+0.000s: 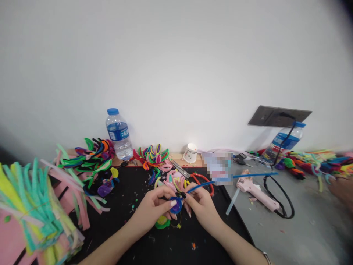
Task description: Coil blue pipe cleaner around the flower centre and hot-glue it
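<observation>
Over the black mat, my left hand pinches a small round piece, blue at its edge and purple inside, wound from pipe cleaner. My right hand is closed at the disc's right side and grips a blue pipe cleaner. The long free end of that pipe cleaner sticks out to the right, above the table. Below my left hand lies a green and yellow round piece, partly covered. Just beyond my fingers are pink and yellow pipe-cleaner loops and red-handled scissors.
A pink glue gun with a black cord lies to the right. Water bottles and a paper cup stand by the wall. Bundled pipe cleaners fill the left. Another person's hand shows at the right edge.
</observation>
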